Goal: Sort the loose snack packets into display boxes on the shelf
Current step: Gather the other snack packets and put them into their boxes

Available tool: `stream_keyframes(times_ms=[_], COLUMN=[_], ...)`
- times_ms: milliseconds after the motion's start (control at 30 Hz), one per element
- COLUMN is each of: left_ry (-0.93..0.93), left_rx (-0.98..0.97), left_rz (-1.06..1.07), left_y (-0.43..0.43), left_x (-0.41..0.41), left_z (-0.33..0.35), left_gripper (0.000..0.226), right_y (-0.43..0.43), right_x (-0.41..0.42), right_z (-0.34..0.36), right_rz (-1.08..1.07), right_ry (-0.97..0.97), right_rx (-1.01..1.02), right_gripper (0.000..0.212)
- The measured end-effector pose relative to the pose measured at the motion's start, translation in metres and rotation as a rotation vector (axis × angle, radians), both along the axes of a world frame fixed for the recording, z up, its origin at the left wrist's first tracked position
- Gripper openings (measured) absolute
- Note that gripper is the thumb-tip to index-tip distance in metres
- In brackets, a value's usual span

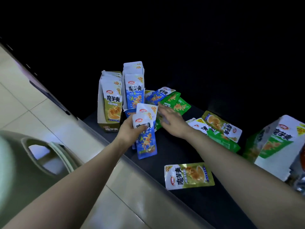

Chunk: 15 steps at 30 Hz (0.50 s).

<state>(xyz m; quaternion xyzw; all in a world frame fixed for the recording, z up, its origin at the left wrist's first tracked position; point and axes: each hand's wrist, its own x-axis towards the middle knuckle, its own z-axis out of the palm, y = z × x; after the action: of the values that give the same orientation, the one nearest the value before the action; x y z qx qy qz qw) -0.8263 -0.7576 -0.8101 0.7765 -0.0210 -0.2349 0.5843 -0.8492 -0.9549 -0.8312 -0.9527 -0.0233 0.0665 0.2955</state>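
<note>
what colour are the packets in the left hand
Blue with white tops; the left hand grips these packets, clearest in the head view.

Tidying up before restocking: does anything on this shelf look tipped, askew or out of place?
Yes. The green display box at the right lies tipped over, green packets poking out, unlike the upright olive box. One olive packet lies alone near the shelf front edge.

Back left: left box (109,100) and neighbour box (133,86), side by side on shelf (181,154).
Middle: loose packets (175,103), right of both.
Front: single packet (189,176).
Far right: tilted box (277,146).
</note>
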Motion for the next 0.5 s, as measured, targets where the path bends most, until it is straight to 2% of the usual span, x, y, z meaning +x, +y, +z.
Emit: stream_keyframes(times_ms=[67, 133, 200, 267, 367, 400, 433, 500], left_ry=[-0.010, -0.015, -0.006, 0.023, 0.012, -0.012, -0.039, -0.104], left_rx=[0.005, 0.026, 0.024, 0.006, 0.019, 0.039, 0.059, 0.116], left_rz=[0.014, 0.053, 0.120, 0.205, 0.267, 0.277, 0.289, 0.298], left_y=[0.002, 0.006, 0.013, 0.017, 0.016, 0.015, 0.013, 0.011], left_x=[0.004, 0.009, 0.015, 0.022, 0.027, 0.026, 0.025, 0.022], left_z=[-0.004, -0.008, -0.012, -0.015, -0.017, -0.016, -0.016, -0.014], left_gripper=[0.028, 0.028, 0.037, 0.048, 0.039, 0.037, 0.036, 0.031], right_y=[0.010, 0.010, -0.002, -0.011, -0.013, -0.010, -0.006, 0.002], right_x=[0.001, -0.006, -0.010, -0.008, 0.006, 0.013, 0.021, 0.034], right_z=[-0.012, -0.019, -0.017, -0.013, -0.010, -0.010, -0.010, -0.011], right_rz=[0.094, 0.104, 0.074, 0.022, -0.071, -0.087, -0.087, -0.034], right_ry=[0.090, 0.022, -0.058, -0.059, -0.159, -0.222, -0.247, -0.149], right_rx=[-0.192, -0.273, -0.285, -0.266, -0.149, -0.118, -0.086, -0.085], right_gripper=[0.058, 0.058, 0.051, 0.044, 0.022, 0.021, 0.032, 0.061])
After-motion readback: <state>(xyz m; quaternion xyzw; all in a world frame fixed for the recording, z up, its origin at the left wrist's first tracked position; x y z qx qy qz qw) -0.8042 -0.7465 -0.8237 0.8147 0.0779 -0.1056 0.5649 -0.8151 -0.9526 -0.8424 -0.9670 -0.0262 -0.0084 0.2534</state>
